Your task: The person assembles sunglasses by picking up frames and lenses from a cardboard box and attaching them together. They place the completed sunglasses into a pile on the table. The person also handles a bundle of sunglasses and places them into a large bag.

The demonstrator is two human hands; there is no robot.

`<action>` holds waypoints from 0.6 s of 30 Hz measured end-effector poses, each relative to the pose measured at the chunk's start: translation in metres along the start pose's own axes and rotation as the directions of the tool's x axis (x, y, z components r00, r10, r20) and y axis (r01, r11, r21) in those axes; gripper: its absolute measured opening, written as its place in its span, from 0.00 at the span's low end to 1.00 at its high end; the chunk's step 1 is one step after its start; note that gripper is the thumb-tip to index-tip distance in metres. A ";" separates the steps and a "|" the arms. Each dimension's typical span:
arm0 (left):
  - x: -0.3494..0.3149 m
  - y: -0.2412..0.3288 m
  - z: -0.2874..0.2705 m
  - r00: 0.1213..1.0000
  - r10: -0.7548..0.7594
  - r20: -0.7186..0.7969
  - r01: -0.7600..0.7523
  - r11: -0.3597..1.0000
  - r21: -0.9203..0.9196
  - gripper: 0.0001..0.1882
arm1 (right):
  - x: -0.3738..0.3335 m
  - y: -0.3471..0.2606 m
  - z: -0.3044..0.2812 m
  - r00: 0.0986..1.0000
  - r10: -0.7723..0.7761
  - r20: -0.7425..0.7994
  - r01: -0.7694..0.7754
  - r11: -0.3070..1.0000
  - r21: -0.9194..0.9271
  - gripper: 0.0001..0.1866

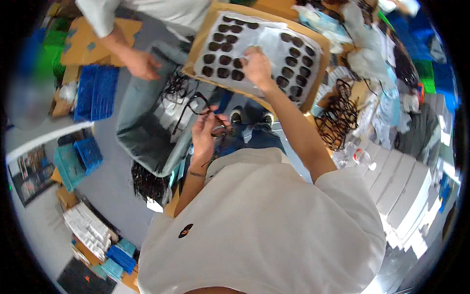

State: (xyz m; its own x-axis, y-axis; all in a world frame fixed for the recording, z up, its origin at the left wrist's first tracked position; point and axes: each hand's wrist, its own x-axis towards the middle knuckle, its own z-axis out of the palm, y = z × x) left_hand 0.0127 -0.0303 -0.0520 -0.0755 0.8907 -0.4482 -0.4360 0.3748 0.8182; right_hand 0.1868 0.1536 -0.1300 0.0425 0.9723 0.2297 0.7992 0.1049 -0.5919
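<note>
My left hand [204, 131] is closed on a dark eyeglass frame [188, 104], whose rim and one temple stick out beyond the fingers. The hand is in front of my body, beside a grey bin. Farther ahead, my right hand [257, 67] reaches over a shallow cardboard tray [280, 101]. Its fingers are curled together beside a dark lens; what is between them, if anything, is hidden. Dark lenses [223, 73] lie in rows on white paper in the tray, in a left and a right group with bare paper between.
The grey bin [142, 139] at left holds dark frames and white paper. Another person's hand [143, 65] hangs over its far edge. Tangled dark frames [338, 117] lie right of the tray, near plastic bags and stacked white boxes [399, 181]. Blue crates [96, 93] stand far left.
</note>
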 end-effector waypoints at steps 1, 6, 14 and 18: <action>0.004 0.002 0.007 0.998 0.059 0.007 -0.059 0.992 0.108 0.15 | -0.007 -0.016 -0.030 0.997 0.048 0.056 -0.061 0.964 0.259 0.11; 0.028 0.015 0.074 0.951 0.251 0.180 -0.300 0.886 0.353 0.19 | -0.092 -0.050 -0.204 0.989 -0.135 -0.059 0.142 0.780 0.609 0.13; 0.002 -0.033 0.252 0.585 0.259 0.769 -0.775 0.460 0.434 0.37 | -0.137 0.004 -0.261 0.898 0.289 -0.332 -0.131 0.896 0.424 0.16; -0.011 -0.061 0.283 0.330 0.093 0.939 -0.874 0.407 0.267 0.46 | -0.126 0.086 -0.296 0.818 0.541 -0.196 -0.381 0.765 0.518 0.12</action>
State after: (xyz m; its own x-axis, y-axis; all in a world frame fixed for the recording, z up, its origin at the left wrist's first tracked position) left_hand 0.2940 0.0097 0.0053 0.7768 0.5706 0.2664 0.1277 -0.5570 0.8206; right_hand 0.4276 -0.0217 0.0185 0.5846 0.8111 0.0195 0.2846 -0.1825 -0.9411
